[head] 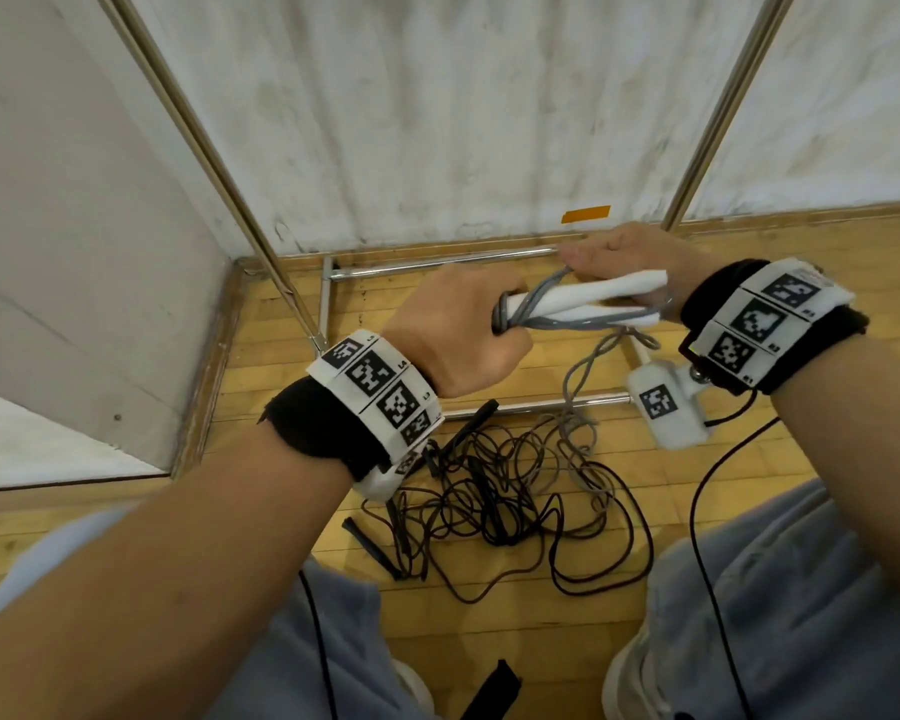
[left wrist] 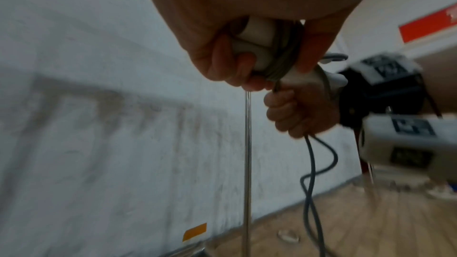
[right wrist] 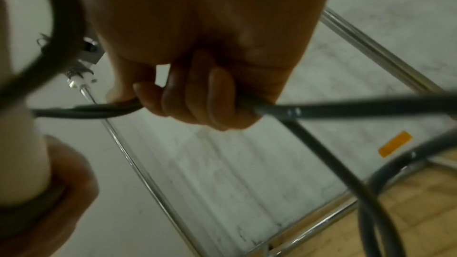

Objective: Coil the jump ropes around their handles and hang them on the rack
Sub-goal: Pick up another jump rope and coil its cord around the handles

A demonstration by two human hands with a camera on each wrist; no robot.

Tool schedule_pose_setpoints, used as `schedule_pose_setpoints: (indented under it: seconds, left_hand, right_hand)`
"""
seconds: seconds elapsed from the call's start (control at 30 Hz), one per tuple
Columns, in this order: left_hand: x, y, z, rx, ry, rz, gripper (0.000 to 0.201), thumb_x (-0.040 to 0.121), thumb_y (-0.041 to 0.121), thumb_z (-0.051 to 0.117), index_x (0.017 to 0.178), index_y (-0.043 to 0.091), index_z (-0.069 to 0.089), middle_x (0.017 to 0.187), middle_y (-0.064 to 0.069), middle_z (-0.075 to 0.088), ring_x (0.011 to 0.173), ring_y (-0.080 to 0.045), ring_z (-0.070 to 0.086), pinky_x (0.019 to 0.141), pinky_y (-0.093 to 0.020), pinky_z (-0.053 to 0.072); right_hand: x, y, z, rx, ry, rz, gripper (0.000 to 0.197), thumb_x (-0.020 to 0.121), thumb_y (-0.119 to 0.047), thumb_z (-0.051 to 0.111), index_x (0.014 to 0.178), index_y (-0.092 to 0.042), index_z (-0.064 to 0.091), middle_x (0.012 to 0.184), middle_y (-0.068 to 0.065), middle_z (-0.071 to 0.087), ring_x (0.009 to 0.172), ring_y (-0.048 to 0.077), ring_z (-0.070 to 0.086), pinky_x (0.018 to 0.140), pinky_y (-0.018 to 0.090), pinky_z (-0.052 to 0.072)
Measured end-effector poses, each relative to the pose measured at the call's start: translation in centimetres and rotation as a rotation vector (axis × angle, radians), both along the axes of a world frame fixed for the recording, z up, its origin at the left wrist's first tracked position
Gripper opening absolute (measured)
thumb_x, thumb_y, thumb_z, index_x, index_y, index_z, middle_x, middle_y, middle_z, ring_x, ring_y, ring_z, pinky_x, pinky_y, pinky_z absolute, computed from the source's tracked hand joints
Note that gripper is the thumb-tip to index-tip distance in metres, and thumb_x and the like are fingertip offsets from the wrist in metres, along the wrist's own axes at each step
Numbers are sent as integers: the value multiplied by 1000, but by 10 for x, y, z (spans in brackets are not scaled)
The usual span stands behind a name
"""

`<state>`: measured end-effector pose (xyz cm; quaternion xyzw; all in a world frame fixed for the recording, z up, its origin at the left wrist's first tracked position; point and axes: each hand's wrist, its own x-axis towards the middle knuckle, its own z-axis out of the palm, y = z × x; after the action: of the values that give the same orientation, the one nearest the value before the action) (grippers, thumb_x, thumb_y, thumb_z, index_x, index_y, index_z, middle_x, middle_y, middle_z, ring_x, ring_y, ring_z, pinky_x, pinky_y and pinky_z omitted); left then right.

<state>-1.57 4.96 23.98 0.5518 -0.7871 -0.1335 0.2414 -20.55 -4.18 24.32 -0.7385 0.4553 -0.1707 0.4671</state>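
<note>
Item, nearest us: our left hand [head: 453, 330], fingers curled round one end of the paired white handles [head: 583, 301], pinning a few turns of grey rope [head: 510, 317] already wound there. Item, at 3 o'clock of it: our right hand [head: 624, 259], fingers closed on the same grey rope, which it carries over the handles' far end.

Item, slack: the grey rope's remaining length [head: 575, 387] drops from the handles to the floor at 6 o'clock; we judge the coil barely begun.

Item, floor: a tangle of dark jump ropes [head: 494, 491] with black handles [head: 370, 548], uncoiled, lying at 6 o'clock below our hands.

Item, rack [head: 718, 127]: chrome uprights at 11 and 1 o'clock, base bars on the floor; nothing hangs on the visible part.

Remaining, in our estimate: finish this coil, hang it, then the dark ropes.
</note>
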Motion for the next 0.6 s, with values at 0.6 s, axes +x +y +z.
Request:
schedule_pose_setpoints:
  seconds: [0.6]
  left_hand:
    - [-21,-10,36,65,658,190,22,81,23,58,91,18,39,79,-24,60,65,-34,52,55,-34,40]
  right_hand:
    - [49,35,-16,63,-341,-169,61,94,-54,27,43,-30,48,43,-10,39,43,12,32,48,29,25]
